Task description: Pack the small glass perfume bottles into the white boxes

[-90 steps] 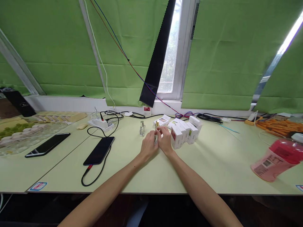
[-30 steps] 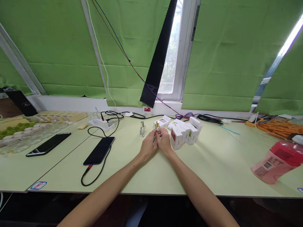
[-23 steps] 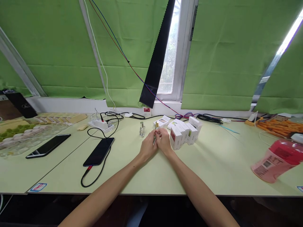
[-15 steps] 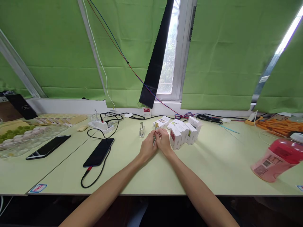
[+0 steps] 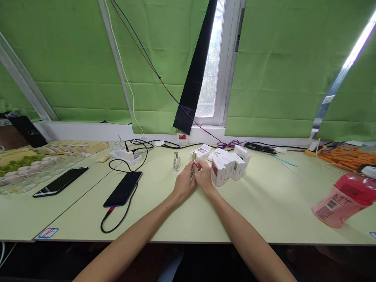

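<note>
My left hand (image 5: 185,181) and my right hand (image 5: 203,176) meet over the middle of the table, fingers closed together around a small glass perfume bottle (image 5: 194,156). Its gold top shows above the fingertips, while most of the body is hidden by my hands. Something shiny glints at the right fingertips, too small to make out. To the left stands another clear glass bottle (image 5: 176,162), upright with a silvery top. Several small white boxes (image 5: 218,172) stand in a group just right of my right hand. A flat white box (image 5: 201,151) lies behind the hands.
Left of my arms lie a phone (image 5: 123,189) on a black cable, a second phone (image 5: 60,182) and a white power strip (image 5: 125,156). A pink drink bottle (image 5: 337,203) is at the right. Cables (image 5: 260,147) run along the wall.
The whole view has shifted very slightly. My hands stay together at the same spot, with no clear change in grip.
</note>
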The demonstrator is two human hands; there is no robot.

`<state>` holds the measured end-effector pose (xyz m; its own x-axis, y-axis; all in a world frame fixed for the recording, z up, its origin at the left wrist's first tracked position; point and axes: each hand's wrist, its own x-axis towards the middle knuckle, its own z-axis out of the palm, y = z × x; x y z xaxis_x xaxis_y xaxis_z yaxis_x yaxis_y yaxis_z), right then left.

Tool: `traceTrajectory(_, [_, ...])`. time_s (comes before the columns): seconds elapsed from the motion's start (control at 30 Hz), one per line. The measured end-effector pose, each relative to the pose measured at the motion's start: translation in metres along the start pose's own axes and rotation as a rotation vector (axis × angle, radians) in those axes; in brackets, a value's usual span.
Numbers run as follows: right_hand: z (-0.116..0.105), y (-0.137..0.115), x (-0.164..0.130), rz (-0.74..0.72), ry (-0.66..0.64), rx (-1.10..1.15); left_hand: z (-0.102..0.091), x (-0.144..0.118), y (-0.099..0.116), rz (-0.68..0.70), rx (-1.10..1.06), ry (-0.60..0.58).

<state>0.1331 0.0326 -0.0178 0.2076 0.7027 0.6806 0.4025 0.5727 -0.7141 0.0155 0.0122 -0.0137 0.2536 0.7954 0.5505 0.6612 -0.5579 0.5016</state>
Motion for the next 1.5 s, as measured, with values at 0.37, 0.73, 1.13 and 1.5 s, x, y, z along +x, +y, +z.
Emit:
traceTrajectory(0.37, [0.002,0.005,0.000,0.014,0.001,0.009,0.000,0.000,-0.001,-0.018,0.051,-0.013])
traceTrajectory(0.73, [-0.002,0.000,-0.001,-0.011,-0.027,-0.063,-0.003,0.001,0.003,-0.030,0.029,-0.034])
traceTrajectory(1.13, [-0.009,-0.011,-0.002,0.017,-0.115,-0.188,-0.004,0.001,0.002,-0.028,0.042,-0.054])
traceTrajectory(1.5, [-0.017,-0.030,-0.002,0.178,-0.279,-0.477,0.000,0.003,-0.007,-0.004,0.062,-0.032])
